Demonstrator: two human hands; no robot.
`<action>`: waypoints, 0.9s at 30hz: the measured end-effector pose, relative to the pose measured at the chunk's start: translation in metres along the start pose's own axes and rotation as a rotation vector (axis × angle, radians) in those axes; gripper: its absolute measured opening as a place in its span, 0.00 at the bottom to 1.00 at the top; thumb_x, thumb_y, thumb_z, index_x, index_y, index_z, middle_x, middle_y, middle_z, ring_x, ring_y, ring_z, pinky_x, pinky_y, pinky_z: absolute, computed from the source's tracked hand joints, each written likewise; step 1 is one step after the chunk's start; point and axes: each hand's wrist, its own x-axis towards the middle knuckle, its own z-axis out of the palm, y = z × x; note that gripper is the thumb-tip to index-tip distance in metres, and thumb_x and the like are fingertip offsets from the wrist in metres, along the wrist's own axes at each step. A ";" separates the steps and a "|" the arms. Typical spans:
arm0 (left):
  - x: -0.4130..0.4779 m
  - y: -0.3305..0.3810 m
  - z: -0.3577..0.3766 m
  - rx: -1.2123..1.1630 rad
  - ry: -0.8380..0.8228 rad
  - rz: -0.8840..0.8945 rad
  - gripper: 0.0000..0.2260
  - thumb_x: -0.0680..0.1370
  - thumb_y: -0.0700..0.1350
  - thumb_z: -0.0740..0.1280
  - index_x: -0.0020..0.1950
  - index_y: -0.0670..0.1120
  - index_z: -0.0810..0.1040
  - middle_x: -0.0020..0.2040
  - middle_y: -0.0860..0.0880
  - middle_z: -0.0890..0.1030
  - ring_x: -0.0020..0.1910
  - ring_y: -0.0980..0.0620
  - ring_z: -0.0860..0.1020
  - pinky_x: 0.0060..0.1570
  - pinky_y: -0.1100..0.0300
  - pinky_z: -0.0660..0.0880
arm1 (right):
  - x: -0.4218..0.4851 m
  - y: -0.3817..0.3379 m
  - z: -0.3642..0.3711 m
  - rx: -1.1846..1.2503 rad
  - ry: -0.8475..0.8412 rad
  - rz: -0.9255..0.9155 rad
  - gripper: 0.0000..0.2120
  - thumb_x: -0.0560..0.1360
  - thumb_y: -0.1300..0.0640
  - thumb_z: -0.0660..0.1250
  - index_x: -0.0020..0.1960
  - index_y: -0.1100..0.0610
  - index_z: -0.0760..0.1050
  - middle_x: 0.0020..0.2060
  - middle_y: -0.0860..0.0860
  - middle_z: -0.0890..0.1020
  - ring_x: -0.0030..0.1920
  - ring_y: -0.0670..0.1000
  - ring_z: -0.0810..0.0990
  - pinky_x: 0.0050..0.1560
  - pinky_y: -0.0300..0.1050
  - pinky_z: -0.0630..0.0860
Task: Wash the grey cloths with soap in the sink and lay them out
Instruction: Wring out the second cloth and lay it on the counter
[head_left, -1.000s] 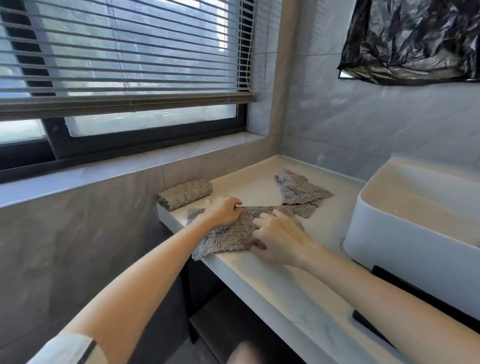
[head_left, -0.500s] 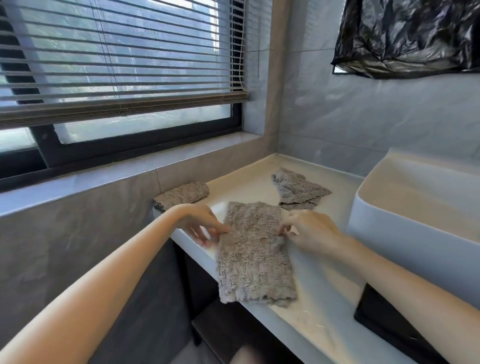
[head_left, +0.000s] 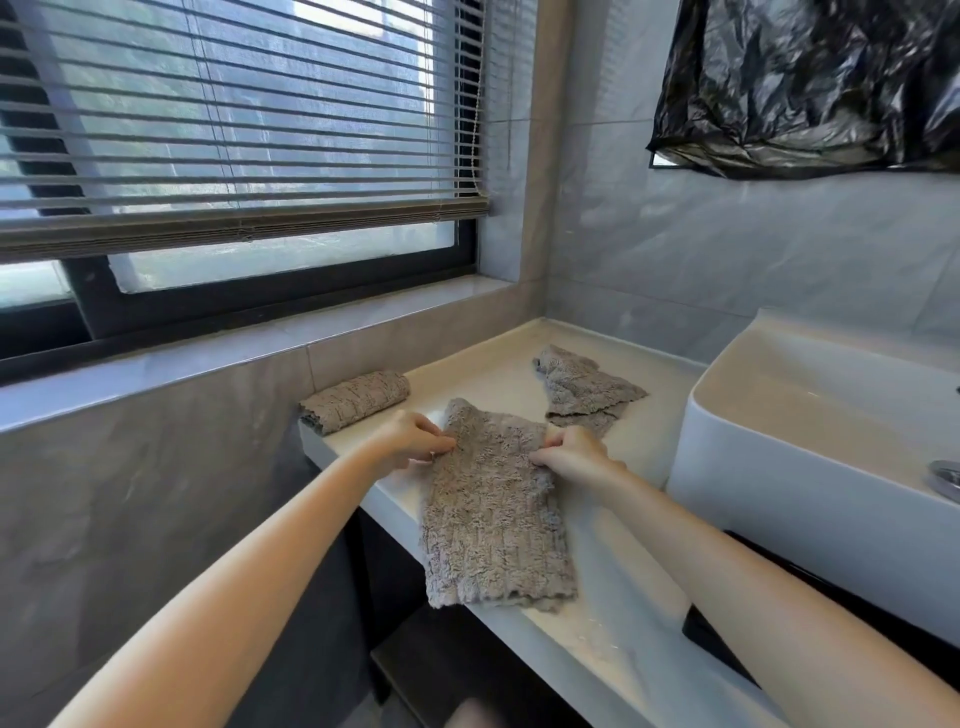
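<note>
Grey-tiled bathroom corner w/ a slatted blind (head_left: 234, 130) over the window at left and a black bag (head_left: 810, 88) hung on the back wall. White tabletop (head_left: 618, 639) runs under the sill (head_left: 249, 345), w/ a white sink (head_left: 779, 478) standing on it at right; a bit of chrome tap (head_left: 946, 480) shows at the frame edge.

Flat cloth (head_left: 493, 519) lies spread lengthwise on the tabletop, approx. mid-way along, its near-left corner at or just over the front edge. Left grip (head_left: 410, 439) pinches the cloth's left edge near the far end, fingers curled on the fabric. Right grip (head_left: 571, 457) pinches the right edge opposite, fingers curled likewise. Both forearms are bare and reach in from the bottom of the view.

Rolled cloth (head_left: 356, 400) sits at the tabletop's left end against the tiled wall, near the left grip but apart from it. Crumpled cloth (head_left: 584, 392) lies further back toward the corner, between the flat cloth and the back wall, left of the sink; whether it touches the flat cloth can't be told, since the right grip covers that spot
</note>
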 end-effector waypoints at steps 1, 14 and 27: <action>-0.001 0.000 -0.006 -0.076 -0.013 -0.002 0.06 0.75 0.46 0.71 0.47 0.44 0.79 0.42 0.49 0.80 0.39 0.57 0.77 0.39 0.67 0.72 | -0.001 -0.001 -0.002 0.145 -0.021 -0.021 0.06 0.73 0.53 0.71 0.42 0.55 0.76 0.47 0.52 0.79 0.56 0.55 0.75 0.59 0.47 0.69; -0.016 0.054 -0.080 -0.165 0.197 0.461 0.16 0.75 0.36 0.70 0.63 0.42 0.75 0.52 0.44 0.80 0.47 0.52 0.80 0.47 0.63 0.79 | -0.015 -0.077 -0.092 0.392 0.146 -0.458 0.14 0.68 0.62 0.77 0.53 0.54 0.82 0.47 0.52 0.85 0.45 0.50 0.84 0.46 0.44 0.81; -0.020 0.000 -0.034 0.335 0.324 0.757 0.12 0.76 0.38 0.69 0.44 0.54 0.72 0.58 0.53 0.75 0.58 0.51 0.75 0.57 0.55 0.74 | -0.015 -0.023 -0.058 -0.160 0.063 -0.720 0.15 0.67 0.69 0.68 0.41 0.49 0.71 0.55 0.57 0.81 0.60 0.54 0.77 0.56 0.46 0.73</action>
